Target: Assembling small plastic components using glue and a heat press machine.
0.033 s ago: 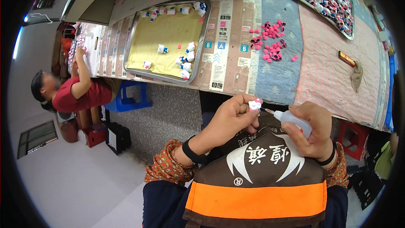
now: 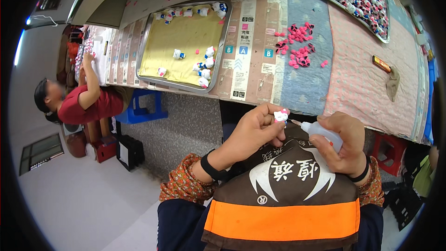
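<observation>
Two orange floral-print fabric sleeves (image 2: 183, 176) end in soft gathered folds on either side of a dark brown cloth apron (image 2: 283, 186), which carries a flat white emblem and a smooth, bright orange band. A thin black wristband circles each wrist. The left hand (image 2: 255, 130) pinches a small white-and-pink glossy figurine (image 2: 280, 115) between thumb and fingertips, in front of the body and just beside the table's near edge. The right hand (image 2: 344, 142) grasps a rounded translucent plastic squeeze bottle (image 2: 324, 133), whose tapered nozzle ends in a thin dark tip pointing at the figurine; whether the tip touches it I cannot tell.

Beyond the hands, the table (image 2: 251, 83) is covered with a flat printed sheet, a fuzzy blue patterned cloth (image 2: 304, 94) and a wrinkled pale pink cloth (image 2: 357, 83). On the pink cloth, a crumpled olive rag (image 2: 393, 86) lies beside a yellow-and-dark cylindrical tube (image 2: 382, 63). Small rounded bright pink pieces (image 2: 301, 58) with dark parts lie in loose clusters, mostly on the blue cloth. To the left, a rectangular shiny metal tray (image 2: 218, 67) lined with creased yellow material holds scattered white-and-blue figurines (image 2: 210, 51). Farther back, a second metal tray (image 2: 341, 0) is densely heaped with white, blue and pink figures. At far left, a person in a dark red shirt (image 2: 100, 104) sits by a blue plastic stool (image 2: 147, 111).
</observation>
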{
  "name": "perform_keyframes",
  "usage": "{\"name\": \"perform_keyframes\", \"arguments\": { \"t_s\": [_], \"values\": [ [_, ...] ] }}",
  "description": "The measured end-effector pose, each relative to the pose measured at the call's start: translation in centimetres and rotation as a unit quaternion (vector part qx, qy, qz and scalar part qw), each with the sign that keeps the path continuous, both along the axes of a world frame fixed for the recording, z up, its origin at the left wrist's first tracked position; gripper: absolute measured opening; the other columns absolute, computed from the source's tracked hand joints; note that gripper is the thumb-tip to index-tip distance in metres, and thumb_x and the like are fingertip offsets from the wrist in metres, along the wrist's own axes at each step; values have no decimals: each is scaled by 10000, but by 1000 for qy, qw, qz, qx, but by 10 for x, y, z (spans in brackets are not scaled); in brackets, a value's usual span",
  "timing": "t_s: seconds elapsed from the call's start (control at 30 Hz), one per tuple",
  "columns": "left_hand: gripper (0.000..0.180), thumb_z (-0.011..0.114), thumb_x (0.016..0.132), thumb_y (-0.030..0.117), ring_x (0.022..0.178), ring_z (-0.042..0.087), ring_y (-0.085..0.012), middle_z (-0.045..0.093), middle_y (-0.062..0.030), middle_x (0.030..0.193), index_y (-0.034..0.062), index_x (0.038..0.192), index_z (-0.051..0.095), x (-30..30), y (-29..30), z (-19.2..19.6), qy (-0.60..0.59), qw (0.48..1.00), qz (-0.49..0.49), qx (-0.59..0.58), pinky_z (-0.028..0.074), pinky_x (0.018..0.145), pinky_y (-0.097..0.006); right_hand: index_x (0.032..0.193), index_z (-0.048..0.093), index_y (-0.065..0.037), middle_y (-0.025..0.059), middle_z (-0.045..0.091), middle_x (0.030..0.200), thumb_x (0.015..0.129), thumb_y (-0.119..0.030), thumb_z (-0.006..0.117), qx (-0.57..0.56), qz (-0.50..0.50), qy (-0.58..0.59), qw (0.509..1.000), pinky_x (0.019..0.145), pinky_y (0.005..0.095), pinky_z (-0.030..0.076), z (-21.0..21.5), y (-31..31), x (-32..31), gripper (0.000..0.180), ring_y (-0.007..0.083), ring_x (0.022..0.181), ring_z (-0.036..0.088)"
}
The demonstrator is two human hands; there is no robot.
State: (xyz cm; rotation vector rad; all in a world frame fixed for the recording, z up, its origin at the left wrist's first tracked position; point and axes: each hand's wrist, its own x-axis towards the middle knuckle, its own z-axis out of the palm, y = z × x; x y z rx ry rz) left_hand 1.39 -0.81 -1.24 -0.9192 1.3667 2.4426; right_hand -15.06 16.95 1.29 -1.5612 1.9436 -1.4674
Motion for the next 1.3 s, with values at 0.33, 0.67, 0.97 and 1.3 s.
{"name": "perform_keyframes", "arguments": {
  "t_s": [0.33, 0.67, 0.97, 1.3],
  "values": [
    [310, 555, 1022, 111, 814, 644, -88, 655, -55, 896, -4, 1305, 509, 2, -1, -3, 30, 999, -21, 13, 560, 745, -243, 991, 662, 24, 130, 656, 766, 707, -68, 840, 6, 9, 27, 1000, 548, 368, 483, -2, -2, 0, 347, 294, 609, 634],
    [344, 532, 1034, 128, 889, 660, -105, 684, -93, 1054, 24, 1360, 510, -1, -4, 4, 29, 999, -32, 30, 563, 838, -257, 1170, 569, -4, 61, 628, 1019, 898, -109, 682, 41, -182, -247, 951, 814, 261, 484, 0, 19, -34, 313, 135, 907, 623],
    [352, 522, 1038, 129, 953, 643, -112, 650, -97, 1148, 68, 1380, 465, -4, -2, 1, 53, 997, -45, 43, 566, 851, -273, 1219, 536, -26, 92, 656, 1089, 872, -17, 638, 76, -255, -192, 945, 907, 285, 475, -30, 34, -117, 362, 146, 977, 622],
    [345, 511, 1036, 118, 982, 667, -150, 664, -131, 1137, 52, 1369, 450, -1, -4, -3, 73, 997, -29, 9, 577, 862, -296, 1319, 504, -29, 112, 593, 1253, 914, -27, 607, 164, -298, -109, 934, 993, 330, 456, -41, 53, -135, 418, 191, 1131, 581]
  ]
}}
